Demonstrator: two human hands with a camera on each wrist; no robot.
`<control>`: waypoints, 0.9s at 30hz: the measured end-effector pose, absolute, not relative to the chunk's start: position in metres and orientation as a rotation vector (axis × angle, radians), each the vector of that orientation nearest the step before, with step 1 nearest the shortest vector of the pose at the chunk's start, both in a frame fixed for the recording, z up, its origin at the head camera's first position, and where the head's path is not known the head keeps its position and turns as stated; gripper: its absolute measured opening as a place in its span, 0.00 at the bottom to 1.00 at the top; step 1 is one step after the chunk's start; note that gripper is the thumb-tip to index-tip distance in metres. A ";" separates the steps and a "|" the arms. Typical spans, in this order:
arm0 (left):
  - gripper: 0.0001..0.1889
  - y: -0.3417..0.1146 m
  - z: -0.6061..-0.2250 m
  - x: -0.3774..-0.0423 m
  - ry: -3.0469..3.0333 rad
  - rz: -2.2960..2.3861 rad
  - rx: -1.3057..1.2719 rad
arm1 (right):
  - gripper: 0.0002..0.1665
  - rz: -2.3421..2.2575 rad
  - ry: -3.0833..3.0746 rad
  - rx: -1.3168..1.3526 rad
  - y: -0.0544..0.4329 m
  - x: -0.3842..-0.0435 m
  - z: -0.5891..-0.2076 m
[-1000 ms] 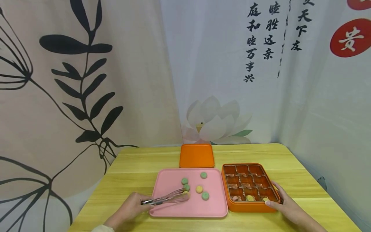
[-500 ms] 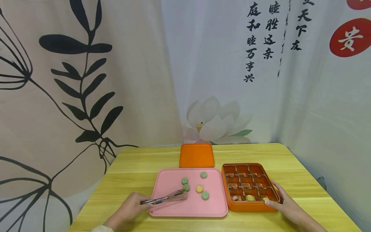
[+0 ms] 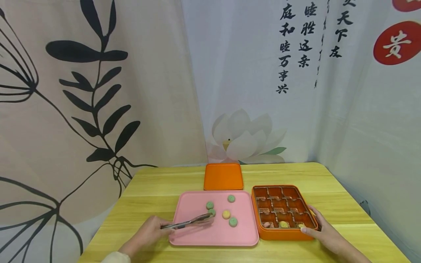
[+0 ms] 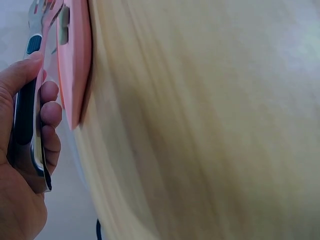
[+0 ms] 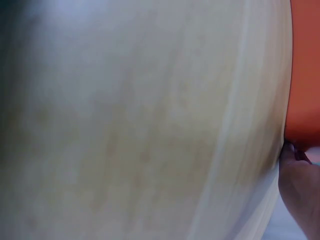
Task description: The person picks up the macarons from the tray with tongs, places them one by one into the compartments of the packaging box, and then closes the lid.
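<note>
My left hand (image 3: 149, 232) grips a pair of metal tongs (image 3: 187, 223) with black handle inlays, its thumb on top and fingers curled beneath in the left wrist view. The tips of the tongs hover over the pink tray (image 3: 197, 239), overlapping a green round piece (image 3: 212, 212). I cannot tell whether a yellow piece is between the tips. My right hand (image 3: 323, 229) holds the near right corner of an orange divided box (image 3: 286, 235), thumb at the front rim and fingers along the side. A yellow piece (image 3: 284, 224) and a pinkish piece (image 3: 267, 225) sit in its front compartments.
Several other round pieces lie on the tray, among them a yellow one (image 3: 226, 214) and a green one (image 3: 232, 221). An orange lid (image 3: 223, 176) lies behind the tray. The wooden table (image 3: 158, 197) ends at a printed curtain (image 3: 164, 91).
The tongs' arms have come together and tilted, their tips now slightly higher. The yellow piece seen at the tips one second ago no longer shows there. My right hand and the box stay put.
</note>
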State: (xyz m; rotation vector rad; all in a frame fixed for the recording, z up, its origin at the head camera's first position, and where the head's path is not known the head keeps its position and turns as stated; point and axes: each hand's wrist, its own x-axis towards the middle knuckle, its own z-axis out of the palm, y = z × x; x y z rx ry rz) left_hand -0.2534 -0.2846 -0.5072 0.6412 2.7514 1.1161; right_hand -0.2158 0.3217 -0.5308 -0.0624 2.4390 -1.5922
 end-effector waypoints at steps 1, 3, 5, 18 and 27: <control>0.11 -0.284 -0.506 -0.254 2.752 1.110 0.646 | 0.56 -1.588 2.444 -0.062 0.322 -0.216 -0.531; 0.11 -0.282 -0.505 -0.255 2.739 1.115 0.648 | 0.56 -1.582 2.452 -0.061 0.321 -0.216 -0.531; 0.11 -0.280 -0.502 -0.257 2.723 1.124 0.655 | 0.56 -1.574 2.463 -0.060 0.321 -0.216 -0.531; 0.10 -0.241 -0.479 -0.285 2.734 1.081 0.842 | 0.55 -1.587 2.457 -0.057 0.323 -0.217 -0.535; 0.05 -0.201 -0.466 -0.302 2.746 1.059 0.924 | 0.56 -1.559 2.480 -0.053 0.323 -0.218 -0.533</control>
